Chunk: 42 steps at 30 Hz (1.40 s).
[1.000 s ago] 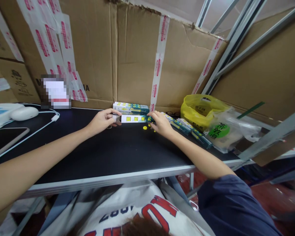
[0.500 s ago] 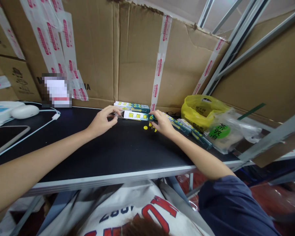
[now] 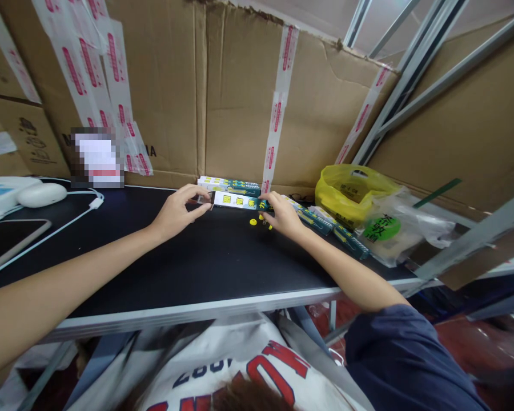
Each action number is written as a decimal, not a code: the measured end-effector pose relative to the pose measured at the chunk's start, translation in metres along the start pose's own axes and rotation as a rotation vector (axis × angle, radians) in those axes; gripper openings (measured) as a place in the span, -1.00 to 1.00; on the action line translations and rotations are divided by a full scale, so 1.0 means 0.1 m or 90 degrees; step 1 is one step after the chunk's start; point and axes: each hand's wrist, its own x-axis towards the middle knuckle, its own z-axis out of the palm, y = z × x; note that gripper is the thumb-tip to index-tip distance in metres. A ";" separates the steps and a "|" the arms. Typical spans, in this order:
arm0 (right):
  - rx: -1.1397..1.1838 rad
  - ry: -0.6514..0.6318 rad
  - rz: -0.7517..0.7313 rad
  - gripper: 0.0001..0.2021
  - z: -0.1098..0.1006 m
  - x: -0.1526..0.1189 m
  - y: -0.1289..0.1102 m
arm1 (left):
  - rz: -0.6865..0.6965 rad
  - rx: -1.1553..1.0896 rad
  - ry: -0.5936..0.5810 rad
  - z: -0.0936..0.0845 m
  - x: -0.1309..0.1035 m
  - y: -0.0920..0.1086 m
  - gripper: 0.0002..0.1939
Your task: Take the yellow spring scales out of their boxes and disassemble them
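Note:
A slim white and dark-green box [image 3: 239,201] with large yellow characters lies level between my two hands, just above or on the black tabletop. My left hand [image 3: 180,212] has its thumb and fingertips closed around the box's left end, where a small thin piece shows between them, too small to name. Curled over the other end is my right hand [image 3: 283,217], gripping it from the right. Small yellow pieces [image 3: 253,222] lie on the table just below the box, some partly covered by my right fingers.
Similar boxes [image 3: 229,185] are stacked behind, and more boxes [image 3: 345,237] lie at the right. Beyond them are a yellow plastic bag [image 3: 346,194] and a clear bag [image 3: 385,240]. A phone [image 3: 15,245], a cable and a white device [image 3: 43,195] occupy the left. Cardboard [image 3: 240,103] walls the back.
My left hand has shifted slightly right, its fingertips closer to the box's left end. The right hand keeps its hold in nearly the same place.

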 end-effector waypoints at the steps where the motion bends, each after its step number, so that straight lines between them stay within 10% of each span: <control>1: 0.002 0.001 0.002 -0.69 0.00 0.00 0.00 | -0.012 -0.008 0.007 0.00 0.00 -0.01 -0.75; 18: -0.026 -0.042 -0.066 -0.68 -0.02 0.01 0.03 | -0.002 0.070 -0.152 -0.02 0.00 -0.07 -0.59; 35: 0.033 0.008 -0.035 -0.70 -0.05 0.02 0.06 | 0.112 0.153 0.110 -0.05 0.02 0.06 -0.72; 42: 0.051 0.013 -0.047 -0.70 -0.05 0.02 0.05 | 0.076 0.233 -0.038 -0.06 0.01 0.02 -0.87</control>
